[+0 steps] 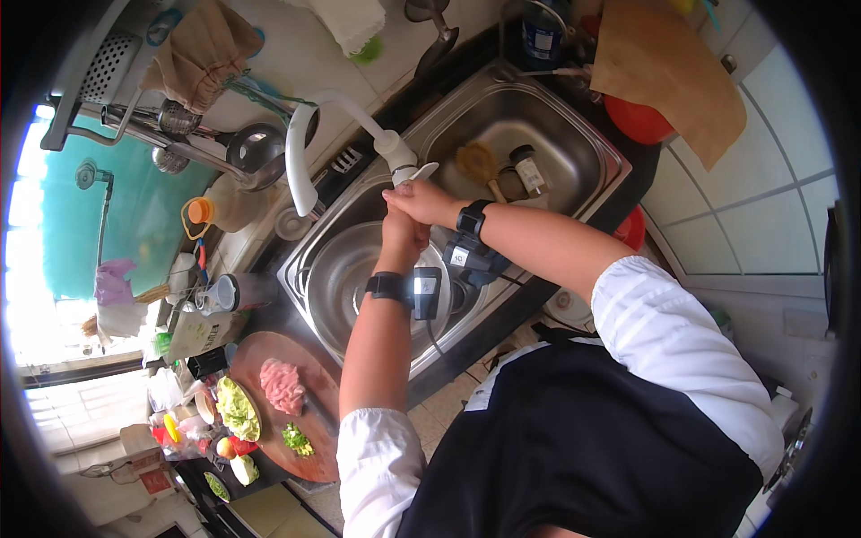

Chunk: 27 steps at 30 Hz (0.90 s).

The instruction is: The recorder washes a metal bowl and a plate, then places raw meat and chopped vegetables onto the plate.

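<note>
My left hand and my right hand are pressed together, the right wrapped over the top of the left. They meet just in front of the base of a white faucet with its lever turned to the right. Between my palms the view is hidden. Below them, a round stainless steel basin sits in the left bowl of a double sink, partly covered by my left forearm. Black straps with small devices circle both wrists.
The right sink bowl holds a brown scrubbing brush and a dark-capped jar. Left of the sink, a round wooden cutting board carries sliced raw meat, chopped greens and a knife. Ladles hang above.
</note>
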### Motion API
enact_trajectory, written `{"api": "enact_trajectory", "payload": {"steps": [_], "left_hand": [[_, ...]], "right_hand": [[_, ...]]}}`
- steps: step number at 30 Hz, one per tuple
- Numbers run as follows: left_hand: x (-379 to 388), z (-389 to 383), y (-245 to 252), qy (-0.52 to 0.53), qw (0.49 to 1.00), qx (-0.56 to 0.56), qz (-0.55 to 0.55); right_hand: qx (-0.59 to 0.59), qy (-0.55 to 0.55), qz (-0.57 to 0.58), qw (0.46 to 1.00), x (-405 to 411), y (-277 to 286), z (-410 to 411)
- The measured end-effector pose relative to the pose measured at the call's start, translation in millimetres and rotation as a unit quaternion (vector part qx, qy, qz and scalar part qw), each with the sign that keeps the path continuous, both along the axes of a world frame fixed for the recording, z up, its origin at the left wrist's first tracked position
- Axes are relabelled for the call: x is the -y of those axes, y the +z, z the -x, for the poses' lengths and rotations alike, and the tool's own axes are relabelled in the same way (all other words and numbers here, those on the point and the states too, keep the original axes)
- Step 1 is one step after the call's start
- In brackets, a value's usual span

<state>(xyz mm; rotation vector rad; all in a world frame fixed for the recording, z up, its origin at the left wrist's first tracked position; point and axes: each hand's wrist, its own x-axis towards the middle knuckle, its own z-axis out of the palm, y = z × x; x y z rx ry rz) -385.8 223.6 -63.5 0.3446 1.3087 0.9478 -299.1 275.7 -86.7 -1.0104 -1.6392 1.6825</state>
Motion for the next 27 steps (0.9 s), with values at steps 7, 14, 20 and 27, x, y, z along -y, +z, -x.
{"api": "enact_trajectory", "payload": {"steps": [7, 14, 20, 27], "left_hand": [[9, -4, -39, -0.052, 0.962, -0.261, -0.056], [38, -14, -35, -0.091, 0.943, -0.318, -0.028], [107, 23, -48, -0.119, 0.895, -0.420, -0.088], [167, 24, -25, -0.393, 0.729, -0.554, -0.086]], "right_hand": [[0.011, -0.071, -0.112, 0.991, 13, -27, -1], [-0.016, -0.047, -0.049, 0.998, 35, -44, -16], [-0.104, 0.015, 0.305, 0.946, 22, 27, -77], [-0.354, 0.076, 0.311, 0.879, 13, 89, -135]]}}
